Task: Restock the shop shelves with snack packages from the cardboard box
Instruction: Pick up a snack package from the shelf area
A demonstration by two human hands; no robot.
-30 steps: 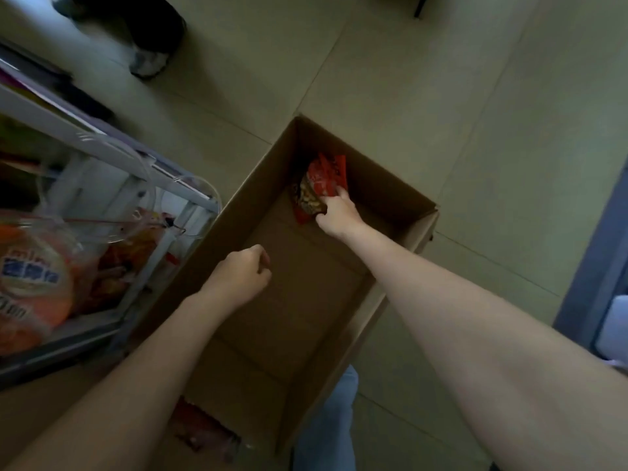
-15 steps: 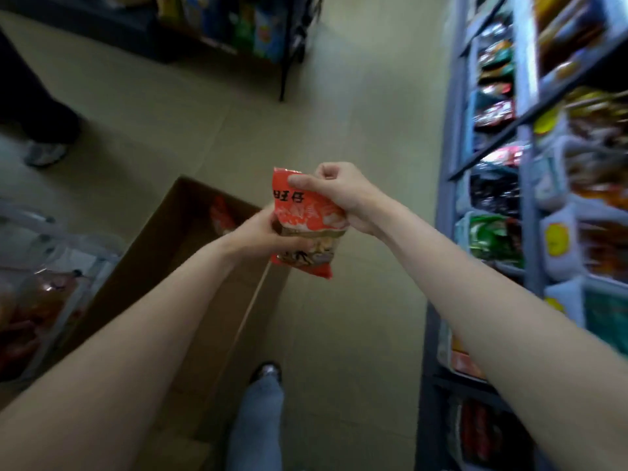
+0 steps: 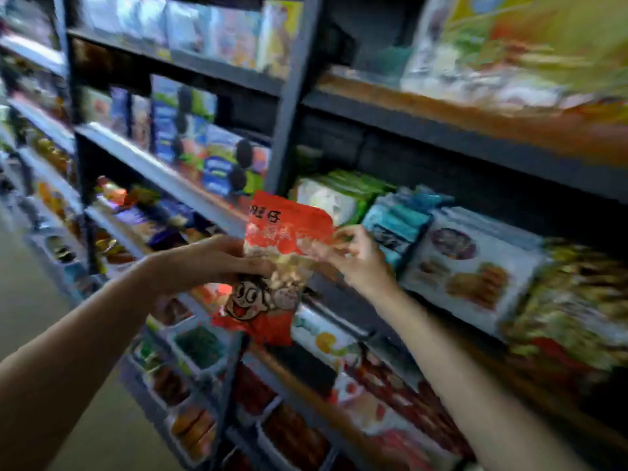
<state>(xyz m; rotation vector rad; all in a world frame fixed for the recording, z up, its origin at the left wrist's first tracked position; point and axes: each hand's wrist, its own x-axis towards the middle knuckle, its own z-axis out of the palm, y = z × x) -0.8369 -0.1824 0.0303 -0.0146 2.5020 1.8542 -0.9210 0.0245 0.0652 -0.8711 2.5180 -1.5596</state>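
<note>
A red snack package with a cartoon face printed on it hangs upright in front of the shop shelves. My left hand grips its left edge, fingers curled across the front. My right hand pinches its upper right edge. The package is held in the air just before the middle shelf, touching no shelf. The cardboard box is out of view. The picture is blurred by motion.
Dark metal shelving fills the view, packed with snack bags and boxes on every level. Green and teal packs sit right behind the package. Clear bins of snacks line the lower rows. Bare floor lies at the left.
The view swung up from the box and floor to the shelves. The red package, taken out of the box by my right hand, rose with both hands to the middle shelf height.
</note>
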